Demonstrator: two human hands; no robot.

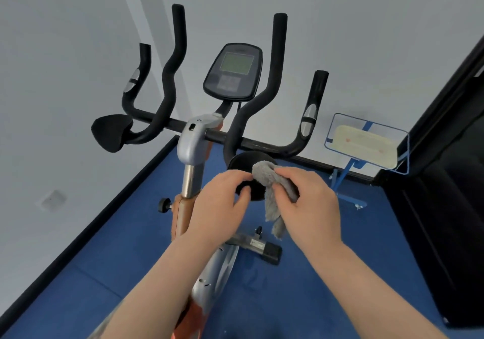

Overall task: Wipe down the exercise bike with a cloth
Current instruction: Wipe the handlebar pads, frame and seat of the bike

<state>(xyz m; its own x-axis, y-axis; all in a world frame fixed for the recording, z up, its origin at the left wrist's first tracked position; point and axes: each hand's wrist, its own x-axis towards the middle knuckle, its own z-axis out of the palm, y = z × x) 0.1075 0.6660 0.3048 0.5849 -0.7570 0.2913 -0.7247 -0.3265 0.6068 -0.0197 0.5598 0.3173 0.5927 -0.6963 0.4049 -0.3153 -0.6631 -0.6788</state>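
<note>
Gripping grey cloth [272, 189] on black pad [248, 163], right hand [309, 202]; mop [366, 145] behind

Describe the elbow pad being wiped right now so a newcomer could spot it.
Start at the exercise bike's handlebar. Two black elbow pads sit on it; take the right elbow pad, below the console. Unlike the bare left one, both hands are on it, the right hand holding a grey cloth.

One exercise bike [191, 150] stands here, and everything else is counted around it. On it: one display console [233, 71], four upright black handlebar grips, two black elbow pads and one black knob [164, 204]. Over it: two hands and one grey cloth [272, 189]. Right of it: one blue-framed mop [366, 145].
</note>
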